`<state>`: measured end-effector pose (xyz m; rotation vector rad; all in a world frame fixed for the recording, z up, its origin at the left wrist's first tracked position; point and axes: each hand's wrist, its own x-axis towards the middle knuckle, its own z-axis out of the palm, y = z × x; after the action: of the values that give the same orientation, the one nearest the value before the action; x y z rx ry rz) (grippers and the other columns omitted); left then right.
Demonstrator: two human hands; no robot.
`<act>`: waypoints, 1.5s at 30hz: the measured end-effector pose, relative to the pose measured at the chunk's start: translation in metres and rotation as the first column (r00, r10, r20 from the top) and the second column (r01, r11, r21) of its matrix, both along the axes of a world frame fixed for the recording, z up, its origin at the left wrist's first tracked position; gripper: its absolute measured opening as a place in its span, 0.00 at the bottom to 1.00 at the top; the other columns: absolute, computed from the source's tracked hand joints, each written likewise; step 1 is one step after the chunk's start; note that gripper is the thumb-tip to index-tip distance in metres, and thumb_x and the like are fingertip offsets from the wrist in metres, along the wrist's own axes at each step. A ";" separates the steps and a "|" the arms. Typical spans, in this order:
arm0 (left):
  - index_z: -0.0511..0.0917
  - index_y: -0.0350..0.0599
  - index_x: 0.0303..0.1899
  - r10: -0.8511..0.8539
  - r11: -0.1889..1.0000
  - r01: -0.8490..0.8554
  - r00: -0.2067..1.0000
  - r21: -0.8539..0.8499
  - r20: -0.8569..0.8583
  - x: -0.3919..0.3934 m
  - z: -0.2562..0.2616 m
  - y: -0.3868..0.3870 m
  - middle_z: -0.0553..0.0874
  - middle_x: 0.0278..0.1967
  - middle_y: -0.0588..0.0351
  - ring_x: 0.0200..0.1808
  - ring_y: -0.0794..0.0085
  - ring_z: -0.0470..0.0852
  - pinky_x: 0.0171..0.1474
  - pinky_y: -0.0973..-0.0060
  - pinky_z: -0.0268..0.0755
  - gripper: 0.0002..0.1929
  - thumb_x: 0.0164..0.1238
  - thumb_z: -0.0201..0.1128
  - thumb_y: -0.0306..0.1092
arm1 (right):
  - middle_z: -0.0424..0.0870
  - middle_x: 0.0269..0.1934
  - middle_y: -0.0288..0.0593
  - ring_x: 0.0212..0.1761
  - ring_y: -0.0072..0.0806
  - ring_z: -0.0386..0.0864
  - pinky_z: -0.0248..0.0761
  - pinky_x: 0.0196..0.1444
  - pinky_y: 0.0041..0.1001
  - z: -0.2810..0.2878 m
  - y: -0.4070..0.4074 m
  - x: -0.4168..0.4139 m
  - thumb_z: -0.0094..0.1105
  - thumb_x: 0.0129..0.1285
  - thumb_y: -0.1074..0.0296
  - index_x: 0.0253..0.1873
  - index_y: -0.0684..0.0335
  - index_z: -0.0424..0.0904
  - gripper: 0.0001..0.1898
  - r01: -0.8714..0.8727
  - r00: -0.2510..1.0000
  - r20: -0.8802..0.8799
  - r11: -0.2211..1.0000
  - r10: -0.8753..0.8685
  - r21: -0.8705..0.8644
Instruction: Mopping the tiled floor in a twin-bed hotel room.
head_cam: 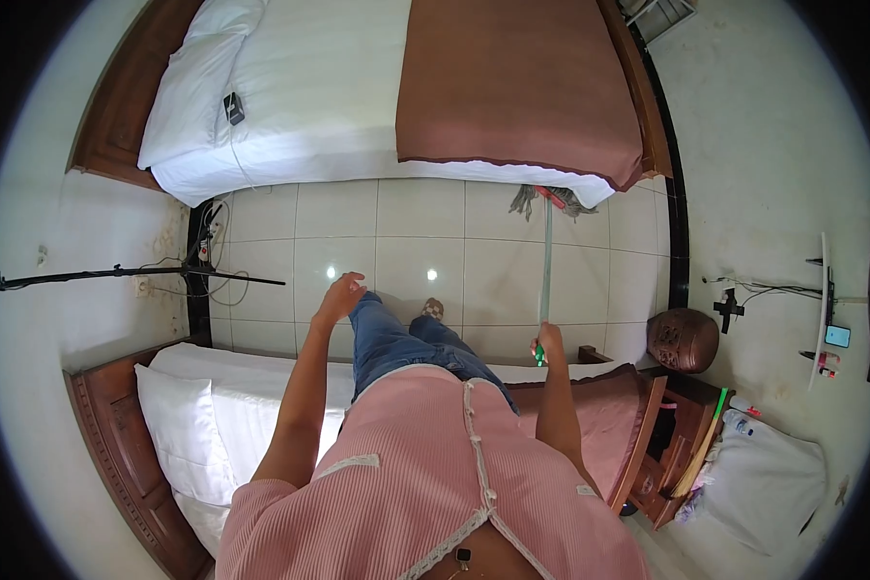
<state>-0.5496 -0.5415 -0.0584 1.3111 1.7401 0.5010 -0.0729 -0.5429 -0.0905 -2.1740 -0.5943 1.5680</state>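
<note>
My right hand [549, 339] is closed around the green end of a string mop's pale handle [547, 268]. The handle runs away from me across the tiled floor. Its grey string head [578, 201] with a red clamp lies on the tiles at the edge of the far bed, and part of the strands is hidden by the hanging white sheet. Over the floor in front of my left leg, my left hand [342, 293] hangs with its fingers loosely apart and nothing in it.
A far bed [319, 87] bears a brown blanket [515, 87] and a small black device [233, 108]. Close behind me stands another bed [261, 406]. At the left, a black stand [152, 271] and loose cables [221, 217] are near the wall. A round brown stool [683, 341] is at the right.
</note>
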 end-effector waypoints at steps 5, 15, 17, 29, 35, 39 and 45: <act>0.74 0.38 0.43 -0.124 0.992 0.124 0.991 -0.003 -0.052 0.008 -0.011 -0.010 0.80 0.32 0.47 0.36 0.61 0.79 0.38 0.71 0.70 0.14 0.56 0.59 0.33 | 0.65 0.08 0.44 0.07 0.35 0.68 0.57 0.06 0.34 0.010 -0.072 0.012 0.35 0.63 0.56 0.23 0.62 0.62 0.18 -0.178 0.984 -0.007 0.977 0.178 -0.115; 0.74 0.40 0.44 -0.182 0.983 0.183 0.982 0.017 -0.040 0.028 -0.009 0.012 0.80 0.32 0.47 0.36 0.61 0.79 0.39 0.70 0.70 0.15 0.56 0.58 0.35 | 0.73 0.14 0.52 0.15 0.42 0.75 0.65 0.17 0.38 0.048 -0.265 0.019 0.42 0.62 0.54 0.23 0.68 0.71 0.22 -0.304 0.792 0.494 0.933 0.359 -0.191; 0.73 0.40 0.44 -0.209 0.978 0.210 0.977 0.020 -0.051 0.035 -0.010 0.013 0.80 0.32 0.48 0.36 0.60 0.79 0.39 0.70 0.70 0.15 0.56 0.57 0.36 | 0.73 0.15 0.52 0.16 0.42 0.75 0.65 0.19 0.39 0.052 -0.291 0.028 0.43 0.62 0.54 0.24 0.68 0.71 0.22 -0.297 0.758 0.546 0.934 0.357 -0.199; 0.73 0.38 0.43 -0.128 0.991 0.128 0.992 0.033 -0.022 0.027 -0.011 -0.010 0.80 0.30 0.47 0.35 0.58 0.79 0.38 0.69 0.70 0.15 0.55 0.58 0.36 | 0.75 0.17 0.54 0.21 0.44 0.77 0.67 0.24 0.38 0.094 -0.217 0.057 0.50 0.60 0.57 0.28 0.71 0.75 0.19 -0.431 0.629 0.697 0.901 0.345 -0.057; 0.73 0.38 0.43 0.075 0.997 -0.075 0.997 0.002 0.003 0.001 0.001 -0.030 0.80 0.33 0.46 0.37 0.59 0.79 0.40 0.70 0.70 0.15 0.55 0.59 0.34 | 0.65 0.09 0.36 0.07 0.21 0.65 0.56 0.07 0.24 0.118 -0.137 0.049 0.51 0.61 0.56 0.29 0.67 0.71 0.17 -0.461 0.838 0.273 0.881 0.472 -0.107; 0.74 0.39 0.43 0.218 0.976 -0.218 0.976 -0.001 0.015 -0.006 0.005 -0.057 0.81 0.33 0.47 0.37 0.60 0.79 0.40 0.71 0.70 0.15 0.55 0.60 0.35 | 0.65 0.10 0.40 0.07 0.25 0.67 0.58 0.07 0.28 0.135 -0.105 0.025 0.52 0.61 0.58 0.26 0.70 0.68 0.18 -0.640 0.737 0.281 0.769 0.615 -0.006; 0.74 0.41 0.44 0.278 0.959 -0.279 0.960 -0.050 -0.023 -0.005 -0.008 -0.106 0.81 0.33 0.47 0.37 0.59 0.79 0.41 0.71 0.70 0.15 0.55 0.60 0.37 | 0.65 0.10 0.40 0.06 0.25 0.66 0.58 0.07 0.28 0.120 -0.034 -0.028 0.52 0.60 0.60 0.29 0.70 0.69 0.16 -0.765 0.630 0.163 0.643 0.760 -0.040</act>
<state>-0.5542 -0.6477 -0.0664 1.0401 1.9504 0.5995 -0.1011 -0.5772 0.0297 -2.1417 -1.7848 1.7067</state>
